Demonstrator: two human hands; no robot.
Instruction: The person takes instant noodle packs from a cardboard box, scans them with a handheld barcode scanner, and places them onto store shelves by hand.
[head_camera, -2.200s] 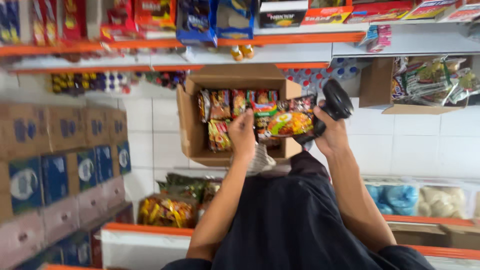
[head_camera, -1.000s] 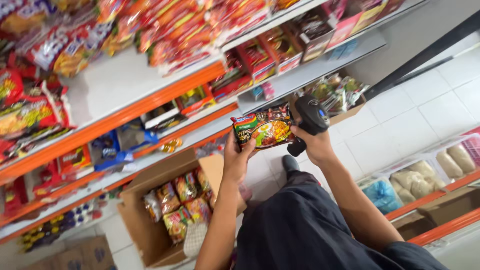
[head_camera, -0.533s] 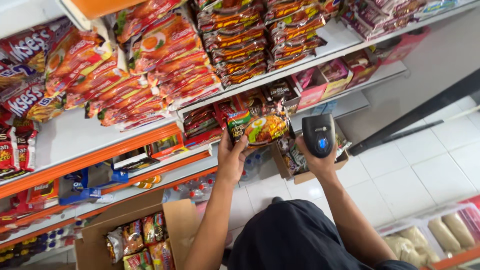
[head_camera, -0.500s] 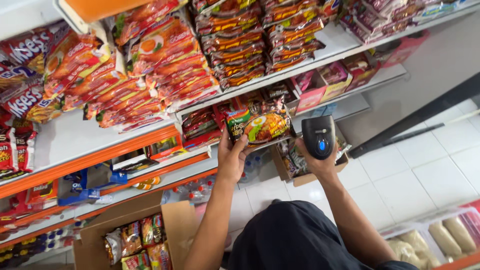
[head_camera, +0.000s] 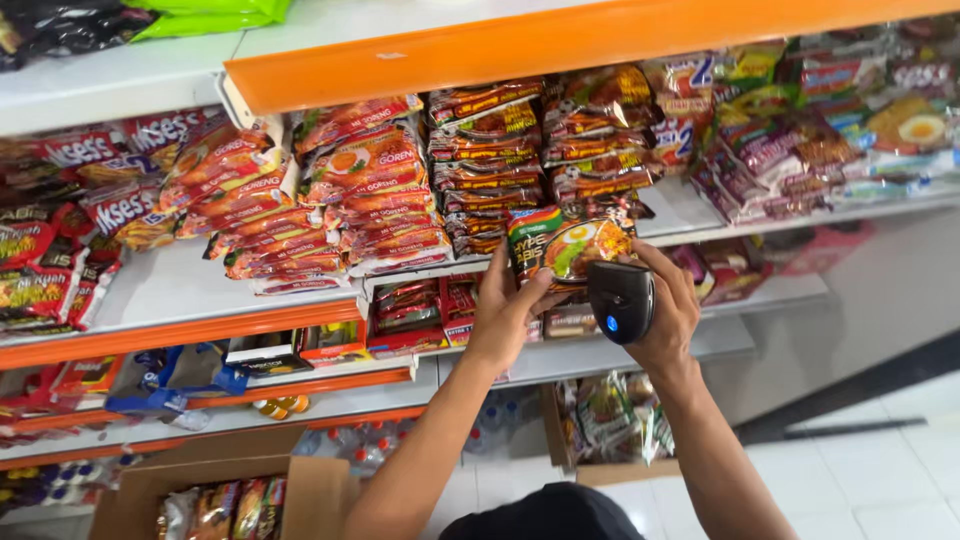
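Head view, looking down along your arms at a shop shelf: your left hand pinches a green and orange noodle packet by its lower left corner, thumb across the front, holding it up just before the stacked packets on the white shelf. Its long axis runs left to right, tilted slightly. Your right hand wraps closed around a black handheld scanner, touching or nearly touching the packet's lower right edge; which is hard to tell. Red packet stacks crowd the shelf behind. An open cardboard box of packets sits low on the floor, well apart.
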